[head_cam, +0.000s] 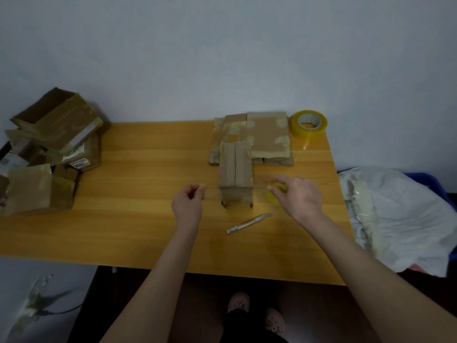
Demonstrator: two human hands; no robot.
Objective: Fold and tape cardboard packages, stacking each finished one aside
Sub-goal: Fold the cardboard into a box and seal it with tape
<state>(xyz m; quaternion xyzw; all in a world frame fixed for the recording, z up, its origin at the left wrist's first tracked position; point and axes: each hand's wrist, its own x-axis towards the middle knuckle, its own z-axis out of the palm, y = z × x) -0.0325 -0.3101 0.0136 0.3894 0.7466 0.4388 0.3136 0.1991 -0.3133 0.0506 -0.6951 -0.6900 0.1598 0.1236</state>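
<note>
A small folded cardboard package (235, 174) stands in the middle of the wooden table (148, 157), its flaps closed on top. To its right, my right hand (295, 195) grips a small yellow tape roll (273, 193). A faint clear strip of tape runs from the roll toward the package. On the package's left, my left hand (189, 199) has thumb and fingertips pinched together, seemingly on the end of that strip, which barely shows. Flat taped cardboard pieces (262, 137) lie just behind the package.
A metal utility knife (248, 223) lies near my right wrist. A large clear tape roll (309, 124) stands at the back right corner. Finished taped boxes (49, 144) are piled at the table's left end. White plastic wrap (395, 214) over a blue bin sits beyond the right edge.
</note>
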